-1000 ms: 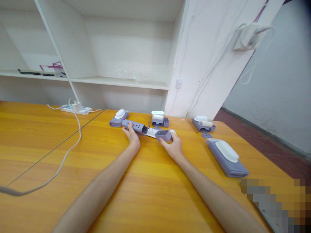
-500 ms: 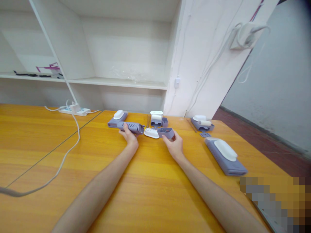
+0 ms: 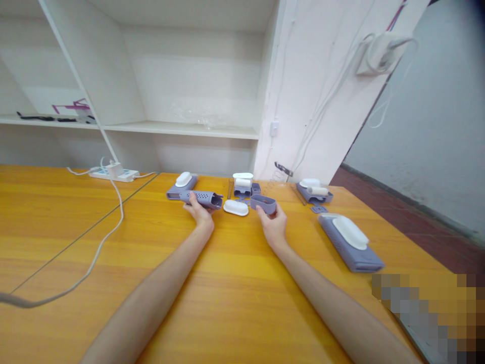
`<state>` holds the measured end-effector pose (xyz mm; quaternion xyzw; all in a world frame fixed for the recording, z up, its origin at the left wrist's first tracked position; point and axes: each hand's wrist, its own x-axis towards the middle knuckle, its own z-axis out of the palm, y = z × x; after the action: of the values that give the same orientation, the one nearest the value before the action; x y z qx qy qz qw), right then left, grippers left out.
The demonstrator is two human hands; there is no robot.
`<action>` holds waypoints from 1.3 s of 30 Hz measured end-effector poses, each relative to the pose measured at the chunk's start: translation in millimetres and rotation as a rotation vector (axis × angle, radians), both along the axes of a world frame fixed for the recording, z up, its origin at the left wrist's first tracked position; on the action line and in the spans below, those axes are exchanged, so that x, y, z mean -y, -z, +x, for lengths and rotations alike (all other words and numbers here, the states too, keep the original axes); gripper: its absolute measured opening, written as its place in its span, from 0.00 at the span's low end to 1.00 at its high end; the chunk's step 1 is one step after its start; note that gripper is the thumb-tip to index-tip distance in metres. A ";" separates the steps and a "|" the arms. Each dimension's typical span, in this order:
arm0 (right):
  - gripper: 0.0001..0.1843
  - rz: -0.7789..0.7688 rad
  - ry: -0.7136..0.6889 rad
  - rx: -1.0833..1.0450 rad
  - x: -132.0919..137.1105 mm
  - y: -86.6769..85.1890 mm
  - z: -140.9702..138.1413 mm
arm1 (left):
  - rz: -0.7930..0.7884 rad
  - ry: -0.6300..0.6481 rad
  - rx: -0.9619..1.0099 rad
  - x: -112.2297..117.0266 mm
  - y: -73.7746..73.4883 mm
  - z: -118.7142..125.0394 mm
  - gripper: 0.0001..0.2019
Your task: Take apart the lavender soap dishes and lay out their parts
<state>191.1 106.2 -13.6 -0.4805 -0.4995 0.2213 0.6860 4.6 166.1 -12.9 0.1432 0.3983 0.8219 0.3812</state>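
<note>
My left hand (image 3: pixel 199 211) grips a purple perforated tube (image 3: pixel 202 197) lying near the back of the wooden table (image 3: pixel 227 283). My right hand (image 3: pixel 273 222) holds a small purple open-topped housing (image 3: pixel 263 203) just above the table. Between the two hands a white oval insert (image 3: pixel 235 207) rests on the table, touching neither hand. A small dark piece with a thin spring (image 3: pixel 281 170) shows in the air behind the right hand, over the table's back edge.
More purple-and-white assemblies sit behind: one at the left (image 3: pixel 182 184), one in the middle (image 3: pixel 243 185), one at the right (image 3: pixel 314 190). A larger purple case with a white lid (image 3: pixel 350 241) lies right. A power strip (image 3: pixel 113 173) and white cable (image 3: pixel 102 237) are left. Shelves stand behind.
The tube and the housing, joined a second ago, have come apart. The white insert now lies on the table between them. A small sprung piece has appeared in the air behind my right hand.
</note>
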 end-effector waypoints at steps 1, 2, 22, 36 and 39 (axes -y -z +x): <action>0.21 -0.001 0.009 -0.011 -0.3 -0.3 0.3 | -0.003 0.010 -0.023 -0.6 1.0 0.2 0.24; 0.21 -0.002 0.016 -0.017 -0.7 -0.4 0.4 | -0.003 0.021 -0.051 -1.3 2.2 0.8 0.24; 0.24 0.010 -0.037 -0.122 0.4 -2.0 -5.8 | -0.127 -0.056 -1.002 30.4 -8.7 20.2 0.34; 0.24 0.018 -0.101 -0.116 2.5 -1.4 -9.1 | -0.298 -0.008 -1.267 46.7 -20.6 27.3 0.39; 0.24 0.017 -0.108 -0.120 3.3 -2.0 -10.2 | -0.312 0.000 -1.287 46.8 -21.1 27.1 0.39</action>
<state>180.9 102.8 -11.7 -0.4329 -0.4845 0.2819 0.7060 31.7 119.3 8.2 0.5488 0.6609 0.5050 0.0833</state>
